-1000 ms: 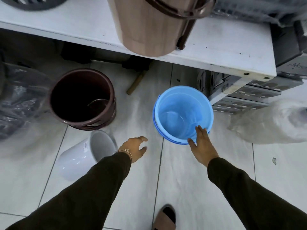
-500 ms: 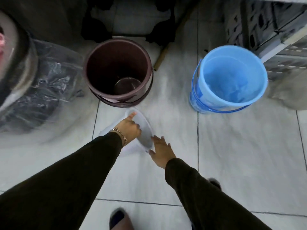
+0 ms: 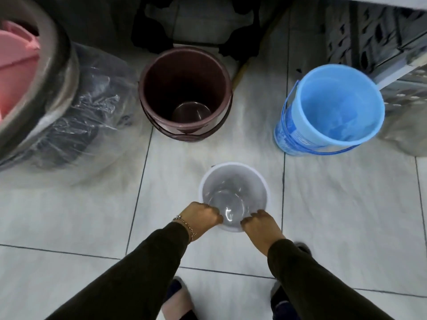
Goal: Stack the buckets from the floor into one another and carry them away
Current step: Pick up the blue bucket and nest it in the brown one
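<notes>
A small white bucket (image 3: 233, 188) stands upright on the tiled floor right in front of me. My left hand (image 3: 203, 215) grips its near rim on the left and my right hand (image 3: 261, 224) grips the near rim on the right. A dark brown bucket (image 3: 184, 93) with its handle down stands farther back, left of centre. A light blue bucket (image 3: 332, 107) with a blue handle stands at the back right, tilted slightly in this view. Both are apart from the white one.
Plastic-wrapped dark goods (image 3: 87, 112) and a large metal basin (image 3: 46, 72) holding something pink lie at the left. Grey perforated crates (image 3: 381, 33) sit under a shelf at the back right. My feet (image 3: 178, 296) are at the bottom edge.
The white bucket lay on its side a second ago; both hands took its rim and it now stands upright. My right hand left the blue bucket. My view dropped lower.
</notes>
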A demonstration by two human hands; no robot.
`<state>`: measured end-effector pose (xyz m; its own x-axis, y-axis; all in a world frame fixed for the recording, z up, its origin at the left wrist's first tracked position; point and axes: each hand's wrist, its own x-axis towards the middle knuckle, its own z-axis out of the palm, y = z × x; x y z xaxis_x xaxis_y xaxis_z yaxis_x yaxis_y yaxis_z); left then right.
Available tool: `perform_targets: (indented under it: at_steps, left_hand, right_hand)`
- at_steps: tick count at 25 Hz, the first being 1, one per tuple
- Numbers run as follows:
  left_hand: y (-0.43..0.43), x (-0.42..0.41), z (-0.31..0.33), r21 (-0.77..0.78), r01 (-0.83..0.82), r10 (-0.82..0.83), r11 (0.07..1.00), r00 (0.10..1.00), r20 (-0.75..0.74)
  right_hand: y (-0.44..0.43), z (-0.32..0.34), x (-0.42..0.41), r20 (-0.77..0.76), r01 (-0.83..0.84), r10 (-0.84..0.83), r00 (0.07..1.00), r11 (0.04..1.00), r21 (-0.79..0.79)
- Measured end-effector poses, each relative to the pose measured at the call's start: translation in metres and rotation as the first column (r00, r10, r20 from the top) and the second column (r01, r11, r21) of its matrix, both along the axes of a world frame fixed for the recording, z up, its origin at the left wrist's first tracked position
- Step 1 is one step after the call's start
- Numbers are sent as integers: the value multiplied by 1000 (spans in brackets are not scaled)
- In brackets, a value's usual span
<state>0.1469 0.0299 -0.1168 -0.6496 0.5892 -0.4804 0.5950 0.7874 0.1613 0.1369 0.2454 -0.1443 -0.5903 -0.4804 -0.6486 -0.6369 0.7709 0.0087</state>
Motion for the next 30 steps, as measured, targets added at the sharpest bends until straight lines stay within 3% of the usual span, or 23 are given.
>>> perform_targets:
  at_steps: [5, 10, 13, 15, 17, 19, 21, 22, 24, 26, 28, 30]
  left_hand:
    - [38, 45, -29, -50, -23, 23, 998, 1000, -6]
    - [23, 58, -20, -58, -8, 9, 998, 1000, 19]
    - [22, 35, 7, -61, -120, 121, 991, 992, 19]
    - [35, 10, 26, 11, -278, 277, 961, 961, 22]
    - [54, -20, 40, 109, -497, 480, 861, 864, 151]
    - [93, -66, 57, 199, -686, 640, 700, 726, 252]
    - [141, -117, 64, 267, -845, 752, 464, 535, 384]
    - [161, -139, 66, 276, -910, 779, 309, 409, 476]
    - [202, -188, 58, 235, -971, 738, 32, 182, 650]
    - [230, -232, 40, 204, -971, 688, -125, 63, 723]
    - [244, -261, 19, 248, -956, 716, -159, 61, 696]
    - [250, -269, 0, 299, -945, 750, -130, 104, 653]
  right_hand:
    - [25, -30, 36, 39, -114, 110, 993, 986, 118]
    - [57, 2, 34, -4, -54, 54, 999, 996, -64]
    - [93, 35, 11, -39, 147, -158, 987, 969, -199]
    - [120, 57, -14, 11, 432, -439, 899, 880, -196]
    - [142, 70, -41, 74, 706, -707, 703, 681, -194]
    - [169, 88, -82, 207, 911, -904, 374, 317, -263]
    - [194, 94, -130, 394, 946, -918, 38, -94, -312]
    - [201, 91, -153, 467, 920, -883, -53, -225, -321]
    - [220, 80, -202, 523, 869, -847, -90, -324, -375]
    - [235, 65, -248, 548, 846, -834, -70, -341, -410]
    - [249, 46, -282, 541, 880, -840, -50, -294, -374]
    - [253, 34, -292, 503, 927, -864, -9, -196, -321]
